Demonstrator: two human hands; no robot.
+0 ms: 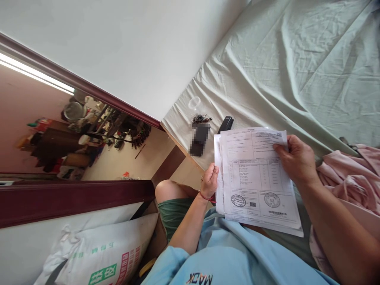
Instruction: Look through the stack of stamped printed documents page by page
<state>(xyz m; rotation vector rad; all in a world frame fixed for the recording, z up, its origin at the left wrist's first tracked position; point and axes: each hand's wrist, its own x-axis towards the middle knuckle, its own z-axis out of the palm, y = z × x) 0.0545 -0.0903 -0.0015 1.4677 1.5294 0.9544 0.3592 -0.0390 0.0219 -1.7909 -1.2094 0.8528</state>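
A stack of printed sheets (246, 174) with stamps, a table and a barcode spreads over my lap, its layers slightly fanned. My left hand (210, 180) pinches the left edge of the stack; a red cord circles that wrist. At the upper right corner, my right hand (298, 158) grips the sheets with the thumb on top. Just beyond the papers lies a black stapler (226, 124) on the pale green bedsheet (261, 79). Left of the stapler is a dark, pixelated object (199, 139).
A clear plastic cup (194, 103) and a bunch of keys (201, 118) lie near the bed's edge. Pink cloth (350, 170) is heaped at right. A white printed sack (103, 253) stands at lower left. Through the doorway, cluttered goods (89, 134) line the floor.
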